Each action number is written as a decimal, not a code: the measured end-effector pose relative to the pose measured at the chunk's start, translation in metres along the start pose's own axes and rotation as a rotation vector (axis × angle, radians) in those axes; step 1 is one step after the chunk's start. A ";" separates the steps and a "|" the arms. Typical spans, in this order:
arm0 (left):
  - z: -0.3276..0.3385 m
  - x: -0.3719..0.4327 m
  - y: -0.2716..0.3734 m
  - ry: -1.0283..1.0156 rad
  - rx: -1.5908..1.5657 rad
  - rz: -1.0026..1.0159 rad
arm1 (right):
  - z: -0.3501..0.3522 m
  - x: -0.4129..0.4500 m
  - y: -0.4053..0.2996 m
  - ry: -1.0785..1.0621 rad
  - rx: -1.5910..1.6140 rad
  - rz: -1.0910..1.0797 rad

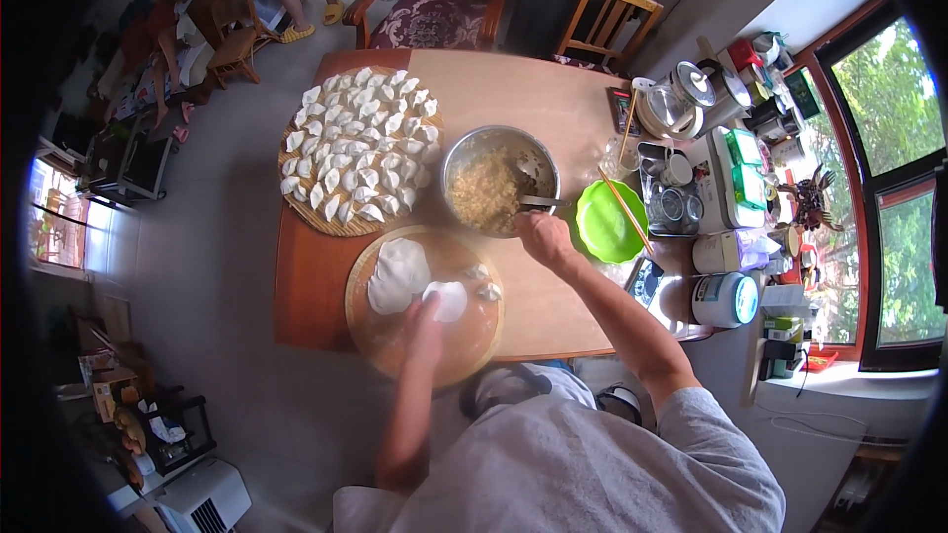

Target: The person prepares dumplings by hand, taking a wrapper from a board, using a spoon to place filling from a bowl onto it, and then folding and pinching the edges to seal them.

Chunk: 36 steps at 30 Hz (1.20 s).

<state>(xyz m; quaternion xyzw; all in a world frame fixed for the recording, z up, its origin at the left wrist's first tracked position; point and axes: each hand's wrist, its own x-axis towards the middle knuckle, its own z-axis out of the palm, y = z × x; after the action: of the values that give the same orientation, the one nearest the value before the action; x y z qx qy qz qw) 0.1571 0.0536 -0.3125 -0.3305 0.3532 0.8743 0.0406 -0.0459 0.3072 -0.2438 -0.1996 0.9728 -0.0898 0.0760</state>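
My left hand [424, 322], blurred, holds a round white dough wrapper [449, 301] over a round wooden board [415, 359]. A large lump of white dough [398, 275] lies on that board, just beyond the hand. To the right of the wrapper sit two small folded dumplings [489, 292]. At the near right rim of a steel bowl [446, 155], the fingers of my right hand [546, 238] are curled. The bowl contains a pale, minced filling [485, 189]. A metal utensil handle [544, 201] crosses the rim just above my right fingers; whether they grip something is hidden.
A round woven tray [320, 223] full of dumplings is at the far left. Right of the bowl are a green scalloped dish [609, 226] with chopsticks [628, 213], a phone [644, 281], and a metal tray [652, 226] with glasses. Other people are in the background.
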 end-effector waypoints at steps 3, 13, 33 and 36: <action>0.002 0.004 -0.001 0.036 0.025 0.011 | -0.011 0.006 0.004 0.203 0.270 0.105; 0.053 0.012 0.006 -0.022 -0.094 0.030 | 0.024 0.019 0.043 0.160 0.484 0.094; 0.088 0.032 -0.004 -0.037 -0.184 0.092 | -0.005 -0.016 0.066 0.026 0.938 0.128; 0.096 0.029 0.000 0.044 -0.210 0.125 | -0.006 -0.020 0.063 -0.012 0.985 0.232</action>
<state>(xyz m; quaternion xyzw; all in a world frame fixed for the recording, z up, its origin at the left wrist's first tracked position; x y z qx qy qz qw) 0.0822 0.1101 -0.2787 -0.3293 0.2804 0.8999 -0.0565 -0.0527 0.3733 -0.2484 -0.0310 0.8304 -0.5277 0.1761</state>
